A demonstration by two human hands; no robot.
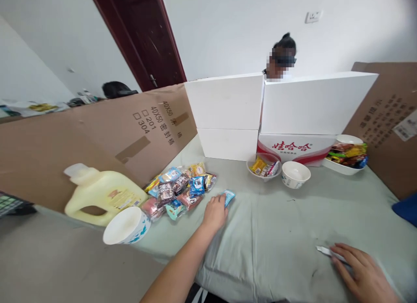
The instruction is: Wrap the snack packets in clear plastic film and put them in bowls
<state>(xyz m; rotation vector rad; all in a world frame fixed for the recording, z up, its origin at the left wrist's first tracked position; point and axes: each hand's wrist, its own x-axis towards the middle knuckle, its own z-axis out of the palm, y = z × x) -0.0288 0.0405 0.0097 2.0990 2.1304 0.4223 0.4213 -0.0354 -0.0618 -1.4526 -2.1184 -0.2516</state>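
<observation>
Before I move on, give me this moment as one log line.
left hand: touching blue packet | right hand: touching slim white object, kind unclear | nearby: snack pile left of packet, clear bowl holding snacks

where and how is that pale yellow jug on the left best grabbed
Probably by the handle of the jug, coming from the near side: the loop faces that way and its open hole leaves room to wrap around the bar. The patterned bowl sits close on the right, so approach left of it.
</observation>
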